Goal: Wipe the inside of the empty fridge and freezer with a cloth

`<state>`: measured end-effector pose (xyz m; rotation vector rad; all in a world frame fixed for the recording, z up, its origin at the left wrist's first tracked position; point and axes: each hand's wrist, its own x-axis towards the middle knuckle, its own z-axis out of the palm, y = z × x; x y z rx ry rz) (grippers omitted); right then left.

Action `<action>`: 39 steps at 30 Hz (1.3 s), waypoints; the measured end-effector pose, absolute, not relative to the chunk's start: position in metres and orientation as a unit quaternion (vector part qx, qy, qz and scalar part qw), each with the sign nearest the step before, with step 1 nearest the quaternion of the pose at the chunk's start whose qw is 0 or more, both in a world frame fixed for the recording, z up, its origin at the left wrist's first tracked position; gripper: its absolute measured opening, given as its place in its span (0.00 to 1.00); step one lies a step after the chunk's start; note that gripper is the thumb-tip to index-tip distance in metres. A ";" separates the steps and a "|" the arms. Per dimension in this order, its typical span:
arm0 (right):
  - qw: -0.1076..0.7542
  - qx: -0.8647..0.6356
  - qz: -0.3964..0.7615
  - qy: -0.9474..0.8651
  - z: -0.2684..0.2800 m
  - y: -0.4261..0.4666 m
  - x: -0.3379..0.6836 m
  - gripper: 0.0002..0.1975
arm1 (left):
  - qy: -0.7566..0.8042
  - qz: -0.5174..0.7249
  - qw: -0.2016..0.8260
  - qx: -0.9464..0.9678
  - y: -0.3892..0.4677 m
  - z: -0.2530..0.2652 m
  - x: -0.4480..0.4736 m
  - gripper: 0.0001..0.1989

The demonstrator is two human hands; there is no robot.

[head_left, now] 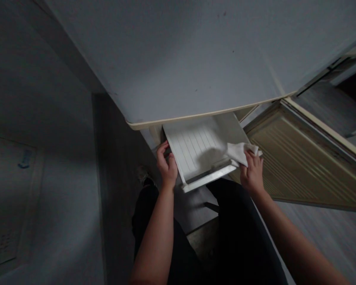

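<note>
A white drawer (192, 146) with a ribbed bottom juts out from under the top of a white cabinet that looks like a fridge. At its left side, my left hand (167, 165) curls its fingers around the drawer's edge, the fingertips partly hidden. My right hand (252, 171) is closed on a crumpled white cloth (239, 153) at the drawer's front right corner. Part of the cloth hangs over the drawer's right end. No items show inside the drawer, though its back lies hidden beneath the cabinet top.
To the right, the cabinet's door (311, 158) stands open, its yellowish ribbed inner side showing. The broad cabinet top (190, 63) spans the upper view. A wall (47, 130) rises on the left beside a narrow strip of floor (115, 190). My legs are below the drawer.
</note>
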<state>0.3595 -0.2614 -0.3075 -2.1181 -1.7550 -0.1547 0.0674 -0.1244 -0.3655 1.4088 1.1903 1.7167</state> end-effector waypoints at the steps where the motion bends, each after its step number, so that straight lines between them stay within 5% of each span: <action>1: 0.198 -0.744 -0.036 -0.638 -0.304 -0.257 0.339 0.24 | 0.461 0.650 0.310 0.518 -0.125 -0.365 0.067 0.16; 6: 0.230 -0.647 0.087 -0.722 -0.283 -0.221 0.216 0.24 | 0.529 0.691 0.390 0.302 -0.118 -0.374 0.053 0.16; 10: 0.101 -0.580 0.145 -0.795 -0.270 -0.174 0.147 0.29 | 0.555 0.700 0.386 0.229 -0.115 -0.376 0.032 0.18; 17: 0.058 -0.635 0.113 -0.762 -0.246 -0.117 0.123 0.17 | 0.498 0.768 0.137 0.377 -0.142 -0.354 0.024 0.15; 24: 0.191 -0.621 0.129 -0.749 -0.254 -0.160 0.145 0.23 | 0.491 0.579 0.439 0.480 -0.143 -0.373 0.042 0.24; 31: 0.210 -0.622 0.041 -0.753 -0.281 -0.228 0.204 0.23 | 0.575 0.549 0.421 0.436 -0.131 -0.380 0.044 0.07; 36: 0.202 -0.616 0.006 -0.761 -0.293 -0.231 0.209 0.21 | 0.581 0.557 0.424 0.416 -0.135 -0.378 0.050 0.18; 39: 0.200 -0.624 0.006 -0.756 -0.294 -0.230 0.205 0.21 | 0.592 0.546 0.430 0.409 -0.138 -0.377 0.054 0.10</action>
